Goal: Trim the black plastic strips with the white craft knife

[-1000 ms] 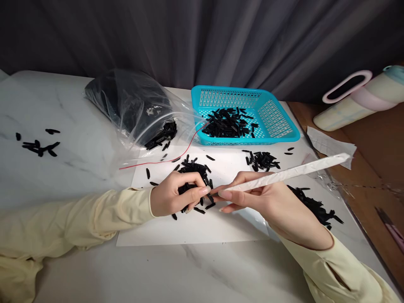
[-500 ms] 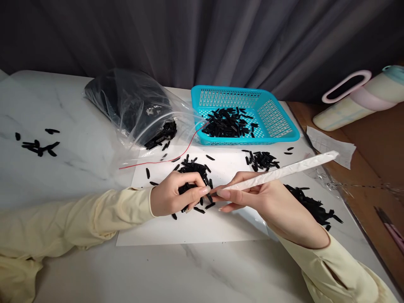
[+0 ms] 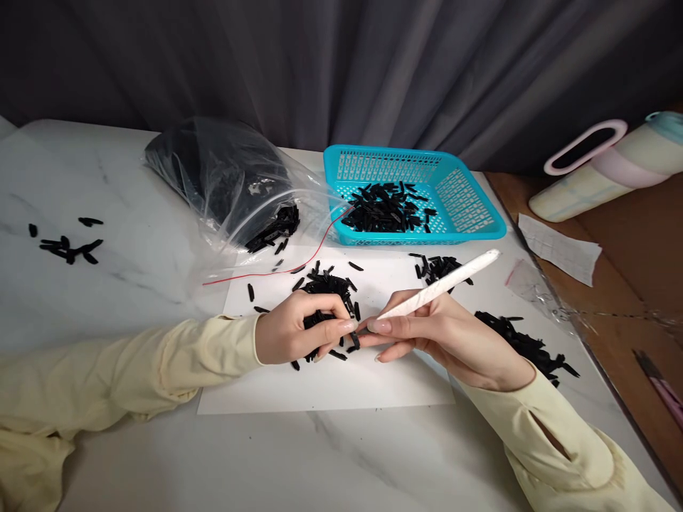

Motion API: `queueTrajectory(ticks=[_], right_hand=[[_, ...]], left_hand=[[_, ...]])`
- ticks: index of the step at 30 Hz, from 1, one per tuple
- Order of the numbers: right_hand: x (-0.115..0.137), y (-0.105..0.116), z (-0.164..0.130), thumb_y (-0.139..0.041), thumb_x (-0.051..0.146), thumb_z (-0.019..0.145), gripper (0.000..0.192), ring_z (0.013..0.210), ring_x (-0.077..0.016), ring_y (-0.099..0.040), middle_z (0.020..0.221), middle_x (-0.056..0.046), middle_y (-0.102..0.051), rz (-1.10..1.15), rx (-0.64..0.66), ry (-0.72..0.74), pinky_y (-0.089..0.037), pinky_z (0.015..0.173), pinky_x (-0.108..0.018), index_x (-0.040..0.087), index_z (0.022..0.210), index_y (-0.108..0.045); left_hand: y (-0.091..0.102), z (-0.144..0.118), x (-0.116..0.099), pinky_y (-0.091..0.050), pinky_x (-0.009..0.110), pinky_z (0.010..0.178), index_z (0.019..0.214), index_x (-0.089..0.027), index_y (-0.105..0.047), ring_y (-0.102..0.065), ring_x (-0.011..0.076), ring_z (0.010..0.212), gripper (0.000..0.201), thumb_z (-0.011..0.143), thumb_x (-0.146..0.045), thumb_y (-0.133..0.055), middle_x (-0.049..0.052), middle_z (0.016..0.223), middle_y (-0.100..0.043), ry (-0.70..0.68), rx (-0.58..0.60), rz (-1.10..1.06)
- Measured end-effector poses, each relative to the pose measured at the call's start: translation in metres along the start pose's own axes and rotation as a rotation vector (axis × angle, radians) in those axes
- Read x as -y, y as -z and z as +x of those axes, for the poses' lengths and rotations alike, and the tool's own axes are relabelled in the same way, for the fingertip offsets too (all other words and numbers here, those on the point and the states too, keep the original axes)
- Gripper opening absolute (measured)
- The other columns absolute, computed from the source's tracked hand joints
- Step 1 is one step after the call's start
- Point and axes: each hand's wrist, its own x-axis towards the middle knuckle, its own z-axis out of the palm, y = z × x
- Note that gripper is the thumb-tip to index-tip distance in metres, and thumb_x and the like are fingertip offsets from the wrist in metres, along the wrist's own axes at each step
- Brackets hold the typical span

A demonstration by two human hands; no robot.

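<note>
Left hand [image 3: 291, 334] curled shut around a clump of small black plastic pieces [image 3: 325, 284] on the white paper sheet [image 3: 341, 384] — fingertips pinch one piece. Right hand [image 3: 442, 334] grips a long white rod-shaped tool [image 3: 442, 282], tip meeting that pinched piece, shaft angled up-right. Turquoise perforated plastic basket [image 3: 459, 192] sits well beyond — more pieces inside.

The left hand [image 3: 291, 334] covers part of the black pieces [image 3: 325, 288] it grips, so their number is not clear. The white stick [image 3: 442, 283] has its tip hidden between the fingertips. At the right edge, the pastel bottle [image 3: 608, 167] is cut off.
</note>
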Motion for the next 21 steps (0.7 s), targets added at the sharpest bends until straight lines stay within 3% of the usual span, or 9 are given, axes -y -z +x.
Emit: queueTrajectory(ticks=[21], right_hand=[[-0.005,0.0057,0.0049,-0.078,0.02,0.065,0.015,0.085,-0.0239,-0.069,0.071,-0.003,-0.07,0.057,0.051,-0.057,-0.057,0.06,-0.021,0.012,0.068,-0.065]], left_hand=[[-0.0014,-0.0008,-0.0004,-0.036,0.021,0.045,0.069,-0.014,-0.052,-0.041,0.0068,0.04,0.027,0.086,-0.035,-0.049,-0.005,0.043,-0.046,0.017,-0.005,-0.055]])
